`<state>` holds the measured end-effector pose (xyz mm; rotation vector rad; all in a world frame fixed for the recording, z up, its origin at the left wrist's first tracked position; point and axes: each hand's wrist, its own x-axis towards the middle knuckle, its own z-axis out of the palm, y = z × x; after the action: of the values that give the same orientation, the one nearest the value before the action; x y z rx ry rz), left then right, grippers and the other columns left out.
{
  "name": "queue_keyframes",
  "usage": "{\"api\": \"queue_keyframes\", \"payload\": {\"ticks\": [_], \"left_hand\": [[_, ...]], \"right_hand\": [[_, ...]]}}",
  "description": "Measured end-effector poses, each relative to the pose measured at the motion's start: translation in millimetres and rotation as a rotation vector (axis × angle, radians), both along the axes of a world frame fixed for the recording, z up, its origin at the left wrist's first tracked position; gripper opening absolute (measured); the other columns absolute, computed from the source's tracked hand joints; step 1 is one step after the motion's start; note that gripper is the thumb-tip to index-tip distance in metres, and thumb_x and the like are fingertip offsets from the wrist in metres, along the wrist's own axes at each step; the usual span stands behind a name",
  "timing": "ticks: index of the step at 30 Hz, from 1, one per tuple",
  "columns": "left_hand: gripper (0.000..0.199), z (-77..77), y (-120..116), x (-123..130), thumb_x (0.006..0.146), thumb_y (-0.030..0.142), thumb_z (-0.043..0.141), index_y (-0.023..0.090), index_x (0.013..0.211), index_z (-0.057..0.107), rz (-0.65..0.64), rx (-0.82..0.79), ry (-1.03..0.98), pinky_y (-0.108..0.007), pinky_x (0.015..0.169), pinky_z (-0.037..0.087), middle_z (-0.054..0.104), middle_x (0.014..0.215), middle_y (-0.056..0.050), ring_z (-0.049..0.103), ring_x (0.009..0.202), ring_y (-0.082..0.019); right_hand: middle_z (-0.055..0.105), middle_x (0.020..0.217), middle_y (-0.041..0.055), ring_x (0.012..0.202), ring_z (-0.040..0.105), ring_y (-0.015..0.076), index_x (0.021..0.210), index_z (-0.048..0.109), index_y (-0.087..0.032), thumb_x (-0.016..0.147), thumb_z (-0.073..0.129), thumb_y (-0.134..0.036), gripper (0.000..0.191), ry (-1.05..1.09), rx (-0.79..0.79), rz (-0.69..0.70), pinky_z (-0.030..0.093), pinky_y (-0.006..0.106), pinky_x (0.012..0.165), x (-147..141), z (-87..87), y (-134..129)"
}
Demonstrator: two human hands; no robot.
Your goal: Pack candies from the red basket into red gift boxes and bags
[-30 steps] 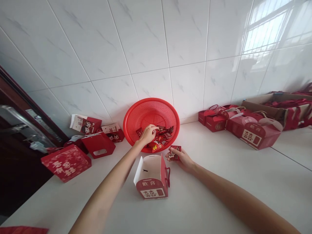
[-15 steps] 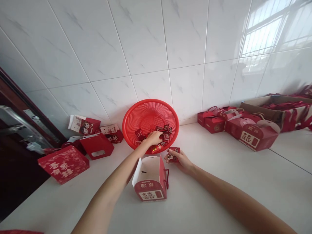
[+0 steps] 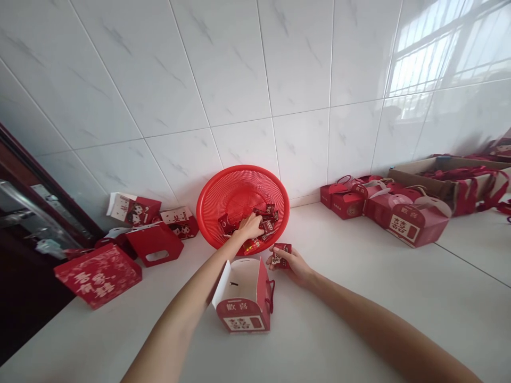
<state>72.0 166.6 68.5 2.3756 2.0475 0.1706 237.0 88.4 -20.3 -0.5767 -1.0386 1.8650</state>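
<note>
- Left hand (image 3: 250, 227): reaches down into the red mesh basket (image 3: 223, 194), fingers among the wrapped red snack packets (image 3: 269, 227). Fingertips hidden; cannot tell whether they close on one.
- Right hand (image 3: 297, 264): thumb and fingers clamped on a printed red packet (image 3: 281, 255), raised just outside the basket's rim at its 5 o'clock.
- Open double-happiness gift box (image 3: 244, 321): upright on the white countertop (image 3: 319, 340), mouth up, printed end toward 6 o'clock. Red cord handle (image 3: 272, 298) on its 3 o'clock side.
- Key relation: box mouth lies at about 8 o'clock from the right hand and about 6 o'clock from the left. Right hand is nearer, its fingertips just beside the box's right flap. Left forearm passes close along the opposite flap; contact unclear.
- Axis: mouth seems to run 12 to 6 o'clock; foreshortening leaves the longer side uncertain.
- Surroundings: closed gift boxes (image 3: 415, 223) toward 3 o'clock; red window-cut box (image 3: 155, 242) and floral-print box (image 3: 98, 276) toward 9 o'clock.
</note>
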Motion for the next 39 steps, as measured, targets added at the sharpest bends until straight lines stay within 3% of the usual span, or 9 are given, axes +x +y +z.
{"api": "queue_keyframes", "payload": {"ticks": [5,16,21,25,30,36,39], "left_hand": [[0.036,5.7,-1,-11,0.076,0.018,0.067,0.017,0.112,0.063,-0.061,0.126,-0.130,-0.033,0.084,0.052,0.064,0.114,-0.010,0.065,0.101,-0.026],[0.037,24.5,-28,-20,0.071,0.024,0.075,0.021,0.107,0.067,-0.162,0.295,-0.388,-0.036,0.096,0.051,0.063,0.109,-0.004,0.064,0.104,-0.023],[0.041,24.6,-52,-14,0.066,0.026,0.076,0.023,0.107,0.072,-0.337,0.071,-0.447,-0.036,0.095,0.052,0.063,0.111,-0.004,0.064,0.105,-0.024],[0.044,24.9,-66,-5,0.064,0.014,0.068,0.024,0.106,0.074,-0.430,-0.099,-0.383,-0.032,0.095,0.052,0.063,0.116,-0.004,0.064,0.107,-0.024],[0.046,29.2,-76,4,0.067,0.007,0.061,0.026,0.105,0.076,-0.467,-0.234,-0.316,-0.030,0.089,0.054,0.065,0.121,-0.004,0.065,0.108,-0.024],[0.053,28.9,-72,-7,0.067,0.002,0.054,0.026,0.109,0.075,-0.526,-0.204,-0.405,-0.032,0.098,0.051,0.066,0.126,-0.003,0.064,0.114,-0.022],[0.047,27.5,-60,-17,0.071,0.003,0.047,0.020,0.104,0.076,-0.400,-0.057,-0.466,-0.031,0.095,0.054,0.070,0.118,-0.005,0.068,0.103,-0.019]], "right_hand": [[0.073,0.070,0.0056,0.058,0.065,0.0162,0.079,0.065,-0.015,0.067,0.082,-0.048,0.039,0.011,-0.023,0.009,0.048,0.032,0.067,1,2.5,0],[0.074,0.076,0.0073,0.067,0.068,0.0184,0.083,0.063,-0.016,0.070,0.071,-0.026,0.017,0.069,-0.067,0.029,0.051,0.031,0.069,3,5.2,-1],[0.075,0.089,0.0091,0.075,0.070,0.0190,0.094,0.065,-0.016,0.083,0.067,-0.031,0.018,0.089,-0.115,0.065,0.053,0.032,0.074,6,6.4,0],[0.074,0.086,0.0101,0.068,0.068,0.0181,0.093,0.068,-0.015,0.092,0.056,-0.048,0.035,0.097,-0.134,0.095,0.054,0.032,0.068,7,5.2,3],[0.074,0.085,0.0070,0.068,0.067,0.0172,0.090,0.070,-0.015,0.075,0.078,-0.045,0.034,0.059,-0.067,0.067,0.052,0.031,0.069,7,2.8,2],[0.073,0.082,0.0048,0.068,0.065,0.0161,0.089,0.071,-0.016,0.068,0.085,-0.037,0.033,0.021,0.002,0.090,0.051,0.032,0.074,8,3.9,-1],[0.073,0.081,0.0047,0.069,0.066,0.0169,0.088,0.071,-0.016,0.066,0.085,-0.035,0.032,0.004,0.006,0.095,0.051,0.033,0.074,8,6.5,-2]]}}
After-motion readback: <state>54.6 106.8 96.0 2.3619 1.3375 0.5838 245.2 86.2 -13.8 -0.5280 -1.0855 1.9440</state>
